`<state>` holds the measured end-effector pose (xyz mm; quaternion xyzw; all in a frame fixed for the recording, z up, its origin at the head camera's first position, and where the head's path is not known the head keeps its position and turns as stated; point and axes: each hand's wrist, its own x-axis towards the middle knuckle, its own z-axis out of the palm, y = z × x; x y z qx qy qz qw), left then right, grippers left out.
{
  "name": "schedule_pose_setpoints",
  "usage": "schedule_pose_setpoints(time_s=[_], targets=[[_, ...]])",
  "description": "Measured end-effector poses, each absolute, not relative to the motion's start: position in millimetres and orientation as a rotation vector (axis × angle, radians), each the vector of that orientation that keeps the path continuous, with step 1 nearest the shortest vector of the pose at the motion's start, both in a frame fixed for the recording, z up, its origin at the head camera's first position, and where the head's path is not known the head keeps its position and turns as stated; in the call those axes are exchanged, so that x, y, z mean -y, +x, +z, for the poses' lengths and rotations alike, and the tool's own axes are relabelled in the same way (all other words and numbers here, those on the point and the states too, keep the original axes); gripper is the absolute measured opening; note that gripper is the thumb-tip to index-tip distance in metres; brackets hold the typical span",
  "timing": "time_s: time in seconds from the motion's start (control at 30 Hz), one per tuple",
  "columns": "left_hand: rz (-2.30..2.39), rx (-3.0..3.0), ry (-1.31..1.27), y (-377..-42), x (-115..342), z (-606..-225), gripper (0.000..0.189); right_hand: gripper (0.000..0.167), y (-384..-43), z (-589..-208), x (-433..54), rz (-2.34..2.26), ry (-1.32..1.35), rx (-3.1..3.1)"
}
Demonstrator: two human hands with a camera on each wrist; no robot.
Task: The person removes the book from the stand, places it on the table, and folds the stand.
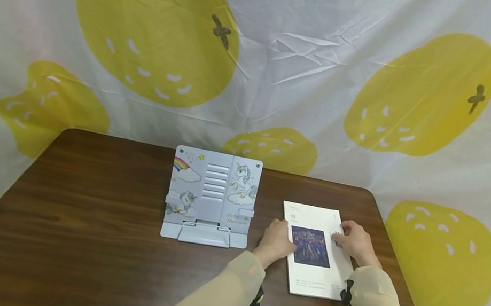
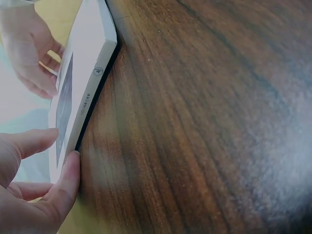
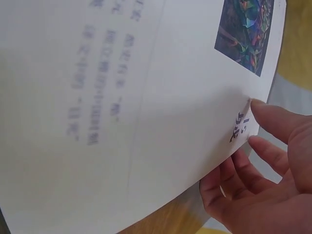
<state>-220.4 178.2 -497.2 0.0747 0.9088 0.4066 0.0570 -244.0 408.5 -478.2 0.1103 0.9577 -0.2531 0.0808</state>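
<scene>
A white magazine-like book [image 1: 319, 252] with a dark blue-purple picture on its cover lies on the right part of the table. At its left edge, my left hand [image 1: 275, 241] holds the spine side, thumb over the cover. In the left wrist view a fingertip [image 2: 73, 161] touches the lower spine of the book [image 2: 93, 66]. My right hand [image 1: 357, 243] pinches the opposite edge; in the right wrist view its thumb [image 3: 273, 117] lies on the cover [image 3: 161, 107] and the other fingers reach to the edge's underside.
A white book stand [image 1: 212, 201] with unicorn and rainbow prints stands upright left of the book, near the back of the brown wooden table [image 1: 82, 223]. Behind the table hangs a white cloth [image 1: 288, 73] with yellow fruit prints.
</scene>
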Motion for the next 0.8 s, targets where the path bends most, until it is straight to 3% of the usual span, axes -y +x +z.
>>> schedule_pose_setpoints(time_s=[0.43, 0.8], targets=[[1.269, -2.653, 0.256, -214, -176, -486, 0.075, 0.069, -246, -474, -402, -0.656, 0.204, -2.896], [1.238, -2.651, 0.335, -212, -173, -481, 0.075, 0.079, -246, -470, -398, -0.603, 0.141, -2.888]])
